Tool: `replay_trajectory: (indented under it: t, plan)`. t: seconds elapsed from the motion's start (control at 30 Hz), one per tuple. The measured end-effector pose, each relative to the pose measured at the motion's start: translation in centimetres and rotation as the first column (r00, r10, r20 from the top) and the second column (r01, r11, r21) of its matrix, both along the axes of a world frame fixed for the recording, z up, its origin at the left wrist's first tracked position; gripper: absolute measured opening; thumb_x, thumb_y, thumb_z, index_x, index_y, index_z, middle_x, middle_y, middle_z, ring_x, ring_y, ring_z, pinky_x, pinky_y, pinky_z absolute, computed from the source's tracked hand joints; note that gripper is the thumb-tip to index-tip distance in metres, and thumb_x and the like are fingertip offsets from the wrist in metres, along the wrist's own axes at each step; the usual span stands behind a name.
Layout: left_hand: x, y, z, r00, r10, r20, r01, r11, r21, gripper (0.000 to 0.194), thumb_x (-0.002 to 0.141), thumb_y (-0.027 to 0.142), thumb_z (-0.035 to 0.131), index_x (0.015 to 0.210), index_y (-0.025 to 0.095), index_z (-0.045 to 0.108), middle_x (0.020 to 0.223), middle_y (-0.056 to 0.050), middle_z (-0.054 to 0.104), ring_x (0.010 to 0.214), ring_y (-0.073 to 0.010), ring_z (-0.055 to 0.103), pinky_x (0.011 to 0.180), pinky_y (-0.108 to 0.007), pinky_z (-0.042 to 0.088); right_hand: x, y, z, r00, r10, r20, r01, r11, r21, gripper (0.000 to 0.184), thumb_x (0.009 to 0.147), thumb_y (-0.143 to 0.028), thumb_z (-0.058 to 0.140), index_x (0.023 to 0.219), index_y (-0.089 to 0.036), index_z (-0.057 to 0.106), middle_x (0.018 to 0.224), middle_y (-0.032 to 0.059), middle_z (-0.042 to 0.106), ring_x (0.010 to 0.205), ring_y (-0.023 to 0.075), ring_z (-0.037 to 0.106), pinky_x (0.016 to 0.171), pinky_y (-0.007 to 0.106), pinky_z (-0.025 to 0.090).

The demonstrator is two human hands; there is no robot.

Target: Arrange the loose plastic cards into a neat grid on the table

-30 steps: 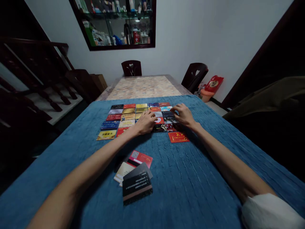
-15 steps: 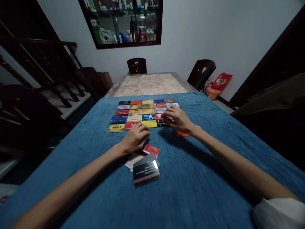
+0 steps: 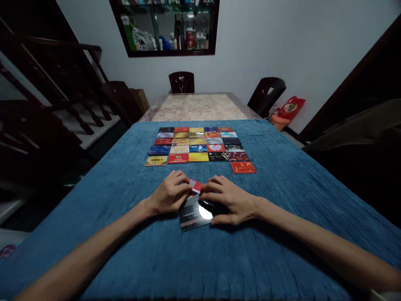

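Observation:
A small pile of loose cards lies on the blue cloth between my two hands. On top of it is a dark grey card [image 3: 191, 217] with a bright glare spot; a red card [image 3: 196, 184] shows at its far edge. My left hand [image 3: 171, 193] is closed at the pile's left side, fingertips and thumb on the cards' edge; the exact grip is partly hidden. My right hand [image 3: 232, 200] arches over the pile's right side, thumb spread from the fingers, touching the dark card. Beyond them, a yellow card [image 3: 198, 157] lies among rows of cards.
A red card [image 3: 243, 167] sits alone at the front right of the card rows. The blue cloth [image 3: 125, 259] covers the near table, and a patterned table top [image 3: 200, 106] shows behind. Dark chairs [image 3: 181, 82] stand around it; a stair railing [image 3: 62, 44] is at left.
My right hand has come back from the card rows to the loose pile, uncovering a red card at the front right. My left hand has shifted slightly left and down, still at the pile.

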State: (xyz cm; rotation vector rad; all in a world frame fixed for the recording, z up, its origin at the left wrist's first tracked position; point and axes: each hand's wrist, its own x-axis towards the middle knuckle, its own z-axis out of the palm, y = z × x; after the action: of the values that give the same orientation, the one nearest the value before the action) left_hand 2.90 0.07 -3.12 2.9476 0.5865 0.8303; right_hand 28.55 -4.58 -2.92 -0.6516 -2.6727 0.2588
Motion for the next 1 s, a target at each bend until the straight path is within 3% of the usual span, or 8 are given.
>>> replay_trajectory:
  t: [0.2,0.47,0.8,1.0]
  plan:
    - [-0.1,-0.4,-0.1,0.998,-0.053,0.037,0.054,0.998,-0.026,0.016,0.090,0.013,0.053,0.082,0.015,0.067,0.083,-0.008,0.064,0.081,-0.0191,0.053,0.074,-0.036,0.041,-0.5,-0.5,-0.8,0.997,-0.014,0.079,0.010,0.999,0.052,0.064,0.086,-0.060,0.060,0.130,-0.014,0.059,0.127,0.0158,0.060,0.113,0.0299,0.046,0.093,0.048,0.037]
    - [-0.1,-0.8,-0.1,0.997,-0.068,-0.033,0.065,0.995,-0.082,0.013,0.088,0.021,0.055,0.089,0.014,0.066,0.088,-0.008,0.064,0.084,-0.0211,0.053,0.076,-0.038,0.040,0.4,0.0,-1.4,0.989,-0.140,0.039,0.136,0.986,0.099,0.051,0.093,-0.051,0.055,0.128,-0.014,0.060,0.125,0.0161,0.063,0.113,0.0303,0.047,0.092,0.048,0.039]
    - [-0.2,-1.1,0.0,0.986,-0.071,-0.153,0.065,0.997,-0.046,0.045,0.081,0.046,0.064,0.110,0.012,0.062,0.105,-0.014,0.063,0.093,-0.0269,0.053,0.081,-0.043,0.041,0.6,0.4,-2.8,0.985,-0.147,-0.093,0.162,0.970,0.180,0.034,0.097,-0.039,0.055,0.119,-0.015,0.066,0.112,0.0129,0.070,0.106,0.0262,0.053,0.089,0.045,0.044]
    - [0.0,-1.2,-0.1,0.990,-0.065,-0.125,0.058,0.996,-0.065,0.035,0.084,0.037,0.060,0.108,0.012,0.064,0.102,-0.013,0.064,0.090,-0.0254,0.053,0.079,-0.042,0.042,0.6,0.5,-3.1,0.980,-0.146,-0.137,0.175,0.958,0.229,0.032,0.098,-0.037,0.054,0.118,-0.016,0.066,0.108,0.0123,0.072,0.102,0.0246,0.055,0.086,0.043,0.048]
